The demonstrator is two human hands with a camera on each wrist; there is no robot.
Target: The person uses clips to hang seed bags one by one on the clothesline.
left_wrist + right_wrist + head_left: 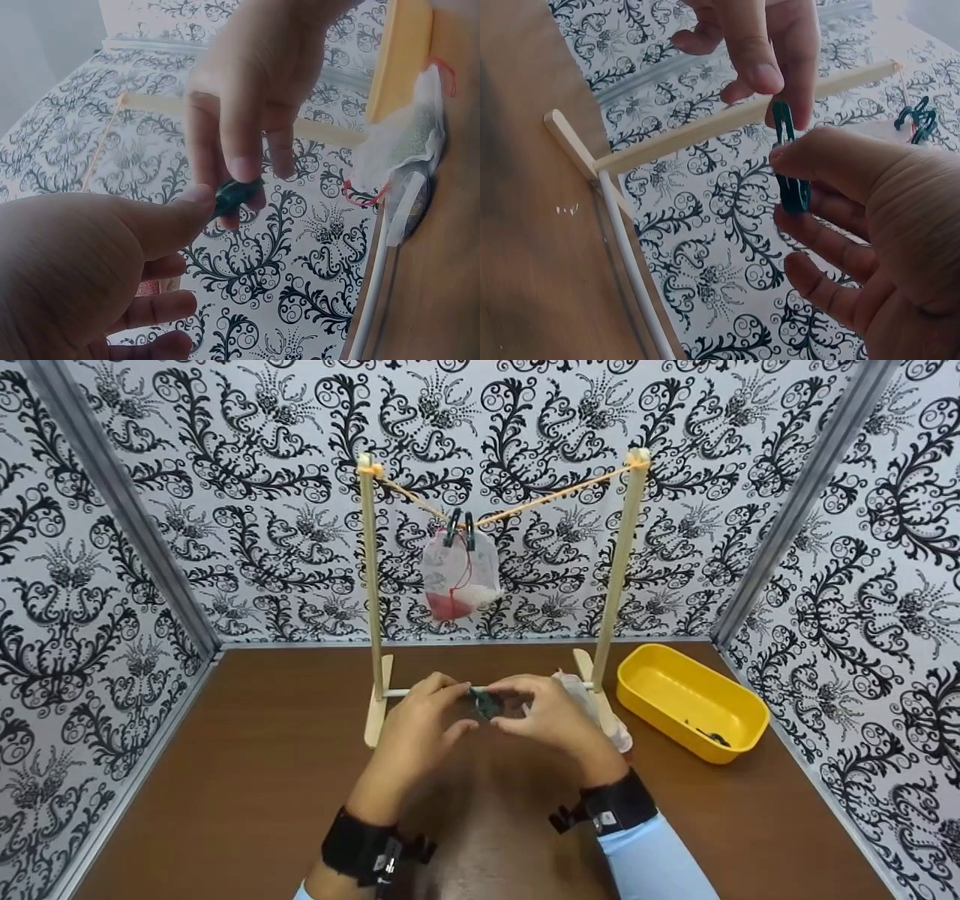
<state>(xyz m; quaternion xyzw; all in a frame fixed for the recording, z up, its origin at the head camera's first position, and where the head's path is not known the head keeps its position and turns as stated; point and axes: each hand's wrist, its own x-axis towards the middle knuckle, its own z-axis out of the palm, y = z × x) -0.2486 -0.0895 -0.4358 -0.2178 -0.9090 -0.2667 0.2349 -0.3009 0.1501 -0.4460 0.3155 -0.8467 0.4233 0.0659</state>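
Right hand [900, 206] and left hand [420, 712] pinch the green clip [793, 191]; my left-wrist view alone shows green bag filling [416, 139] right of it.

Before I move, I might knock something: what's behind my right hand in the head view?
Behind your right hand, a whitish pouch partly shows near the stand's wooden foot. The hand covers part of it and of the white rod.

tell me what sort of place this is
Probably a small indoor work booth: patterned walls enclose a brown table on three sides, and a wooden rack stands on it.
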